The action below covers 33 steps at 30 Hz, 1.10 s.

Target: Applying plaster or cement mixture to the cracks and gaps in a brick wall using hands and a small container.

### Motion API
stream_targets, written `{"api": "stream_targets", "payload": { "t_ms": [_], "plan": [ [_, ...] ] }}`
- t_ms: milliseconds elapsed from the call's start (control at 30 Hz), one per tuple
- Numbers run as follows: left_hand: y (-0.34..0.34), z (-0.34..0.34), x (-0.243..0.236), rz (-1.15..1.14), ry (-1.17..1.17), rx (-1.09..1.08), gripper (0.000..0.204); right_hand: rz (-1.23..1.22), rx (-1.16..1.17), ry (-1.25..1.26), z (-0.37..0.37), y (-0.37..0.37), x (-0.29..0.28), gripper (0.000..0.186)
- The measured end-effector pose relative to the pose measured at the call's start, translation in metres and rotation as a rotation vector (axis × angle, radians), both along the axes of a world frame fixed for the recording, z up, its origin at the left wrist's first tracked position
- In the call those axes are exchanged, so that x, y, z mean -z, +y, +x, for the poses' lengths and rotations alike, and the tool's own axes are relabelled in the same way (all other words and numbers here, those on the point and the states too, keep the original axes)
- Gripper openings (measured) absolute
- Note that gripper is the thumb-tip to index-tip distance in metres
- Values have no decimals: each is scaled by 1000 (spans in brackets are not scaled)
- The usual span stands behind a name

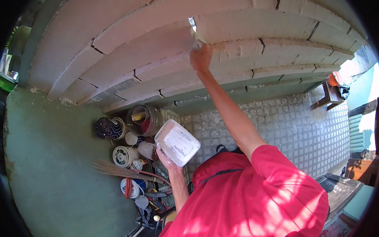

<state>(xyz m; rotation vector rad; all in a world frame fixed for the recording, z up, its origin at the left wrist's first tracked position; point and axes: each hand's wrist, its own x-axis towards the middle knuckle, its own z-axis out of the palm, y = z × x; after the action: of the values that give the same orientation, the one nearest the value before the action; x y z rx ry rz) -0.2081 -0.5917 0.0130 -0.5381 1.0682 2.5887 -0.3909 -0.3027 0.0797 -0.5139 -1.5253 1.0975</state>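
Note:
My right hand (201,57) reaches up to the slatted wall, its fingers closed round a slim pale tool (195,36). Whether this is a brush or a scraper I cannot tell; its tip is near a small bright spot on the wall's surface. Lower down, my left hand (167,160) grips a rectangular white tub (178,142) from beneath and by its near-left side. White paint-like material coats the inside of the tub, with darker streaks across its bottom. The wall (154,42) runs in overlapping pale boards with dark cracks.
Several paint buckets (123,157), a clear round container (144,119) and a twig broom (125,170) crowd the floor at left, beside a green wall (67,156). A wooden stool (329,96) stands at far right on the tiled floor (289,122).

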Motion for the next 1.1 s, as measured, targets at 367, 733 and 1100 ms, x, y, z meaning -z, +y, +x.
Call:
{"api": "stream_targets", "payload": {
  "t_ms": [367, 733, 1100],
  "plan": [
    [-9, 17, 13, 97, 6, 29, 48, 566, 141, -251, 61, 44, -12, 53],
    [-39, 15, 30, 136, -16, -22, 53, 847, 270, -355, 21, 40, -26, 52],
    [-41, 5, 27, 127, -27, -45, 53, 923, 101, -473, 14, 59, 17, 57]
  ]
}}
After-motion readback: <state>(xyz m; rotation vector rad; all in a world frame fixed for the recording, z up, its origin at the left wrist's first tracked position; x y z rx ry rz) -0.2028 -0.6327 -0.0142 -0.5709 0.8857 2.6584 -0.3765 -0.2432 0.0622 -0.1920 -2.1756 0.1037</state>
